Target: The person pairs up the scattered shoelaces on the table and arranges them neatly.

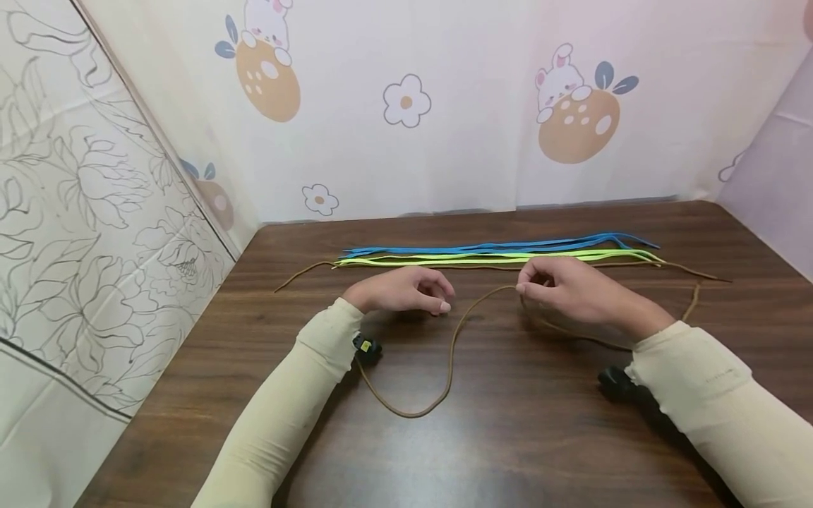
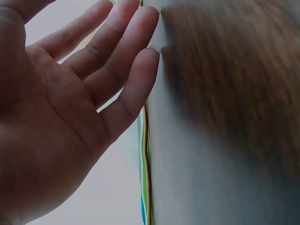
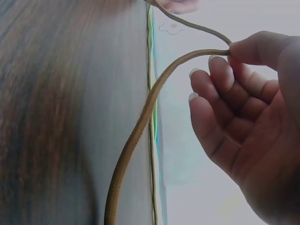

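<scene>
My right hand [image 1: 574, 296] pinches a brown cord [image 1: 452, 360] between thumb and forefinger, a little above the wooden table. From that pinch one part of the cord loops down to the left, passing under the left forearm; the other part trails right, behind the right wrist. In the right wrist view the cord [image 3: 136, 136] bends sharply at the fingertips, and the other fingers curl loosely. My left hand [image 1: 403, 291] hovers over the table left of the loop. Its fingers are relaxed and the palm [image 2: 51, 126] holds nothing.
Along the table's back lie several blue laces [image 1: 470, 249], yellow-green laces [image 1: 508, 257] and another brown cord [image 1: 298, 274], stretched left to right. A patterned wall covering [image 1: 470, 141] rises behind the table [image 1: 508, 437]. Black wrist cameras hang under both cuffs.
</scene>
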Tool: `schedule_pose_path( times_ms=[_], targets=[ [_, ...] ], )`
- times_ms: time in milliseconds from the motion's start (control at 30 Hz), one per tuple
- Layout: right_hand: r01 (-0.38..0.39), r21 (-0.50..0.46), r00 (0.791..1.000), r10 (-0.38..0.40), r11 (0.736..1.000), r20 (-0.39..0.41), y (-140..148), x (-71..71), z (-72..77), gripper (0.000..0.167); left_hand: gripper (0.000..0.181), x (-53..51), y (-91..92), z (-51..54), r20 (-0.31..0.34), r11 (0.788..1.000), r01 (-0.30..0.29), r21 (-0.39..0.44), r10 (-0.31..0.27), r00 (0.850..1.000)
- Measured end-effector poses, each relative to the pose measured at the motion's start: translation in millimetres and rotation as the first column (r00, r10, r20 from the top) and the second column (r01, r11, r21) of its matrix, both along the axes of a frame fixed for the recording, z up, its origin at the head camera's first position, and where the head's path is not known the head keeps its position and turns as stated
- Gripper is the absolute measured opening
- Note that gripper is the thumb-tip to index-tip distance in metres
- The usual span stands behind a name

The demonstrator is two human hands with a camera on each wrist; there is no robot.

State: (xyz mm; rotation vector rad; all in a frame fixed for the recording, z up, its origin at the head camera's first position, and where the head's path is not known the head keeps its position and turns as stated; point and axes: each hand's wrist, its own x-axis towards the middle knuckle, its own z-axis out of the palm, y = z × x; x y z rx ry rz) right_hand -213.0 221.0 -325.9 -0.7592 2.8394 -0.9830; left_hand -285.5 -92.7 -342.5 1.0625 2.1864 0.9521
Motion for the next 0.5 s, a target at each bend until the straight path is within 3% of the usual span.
schedule_pose_path(
  times_ms=[300, 500],
  targets=[
    [0.028, -0.073, 0.998, -0.031, 0.997, -0.048, -0.7, 3.6, 8.7, 0.012, 0.042, 2.9, 5.0, 3.3, -0.034, 0.999, 0.017, -0.032, -0.018, 0.999],
    [0.092, -0.125, 0.992, -0.102, 0.988, -0.068, -2.9, 6.7, 14.4, 0.017, 0.041, 4.4, 6.7, 3.0, -0.048, 0.997, 0.042, -0.061, -0.045, 0.998]
  ],
)
